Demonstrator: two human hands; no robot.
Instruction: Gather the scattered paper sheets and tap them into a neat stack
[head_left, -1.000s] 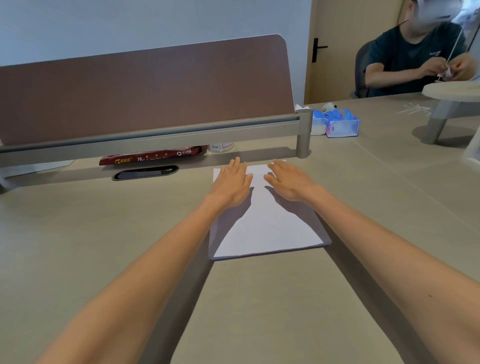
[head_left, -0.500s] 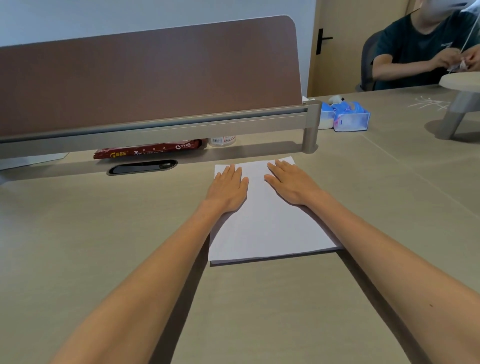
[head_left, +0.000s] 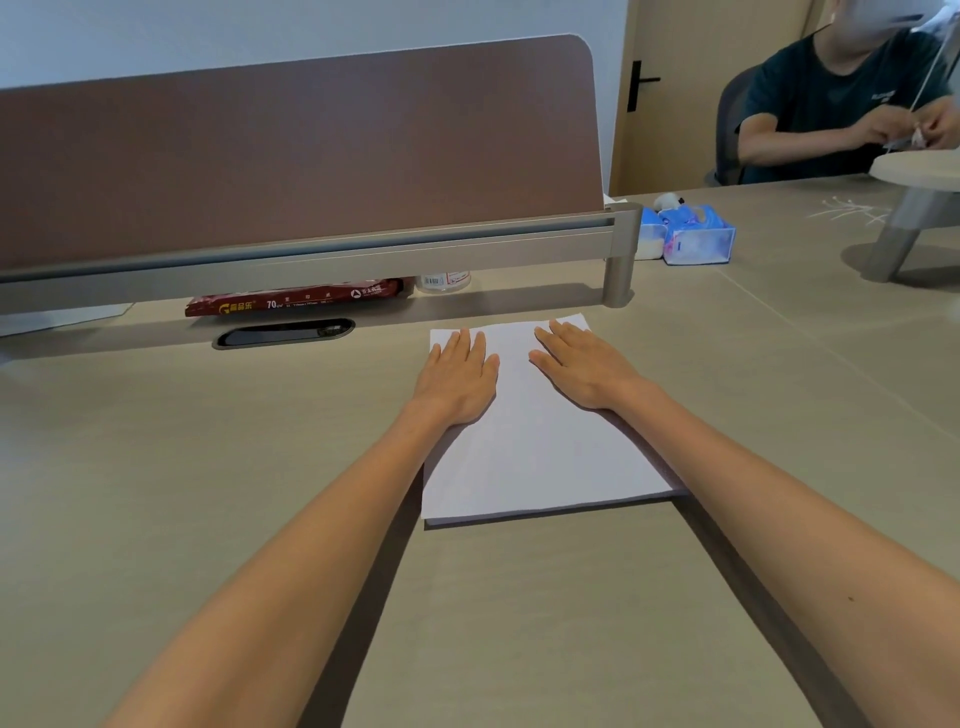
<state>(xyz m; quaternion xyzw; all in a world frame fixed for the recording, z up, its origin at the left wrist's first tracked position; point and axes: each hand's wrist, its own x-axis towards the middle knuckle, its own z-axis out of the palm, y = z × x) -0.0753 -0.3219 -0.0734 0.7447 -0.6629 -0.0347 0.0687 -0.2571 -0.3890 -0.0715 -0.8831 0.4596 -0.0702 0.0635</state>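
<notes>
A stack of white paper sheets (head_left: 540, 457) lies flat on the beige desk (head_left: 208, 467), edges lined up, long side running away from me. My left hand (head_left: 460, 379) rests palm down on the stack's far left part, fingers straight. My right hand (head_left: 584, 366) lies flat on the far right part, fingers straight and reaching the far edge. Both forearms stretch across the desk towards the stack, and the right one covers the stack's near right corner.
A brown divider panel on a grey rail (head_left: 311, 249) stands just behind the stack. Under it lie a red paper wrapper (head_left: 291, 301), a clear bottle (head_left: 444, 280) and a cable slot (head_left: 283, 333). Blue tissue packs (head_left: 696, 236) sit at the right; a seated person (head_left: 841, 104) works beyond.
Both hands stay flat on the stack in nearly the same place. The view has shifted slightly, and the stack looks a little nearer to me than a second ago.
</notes>
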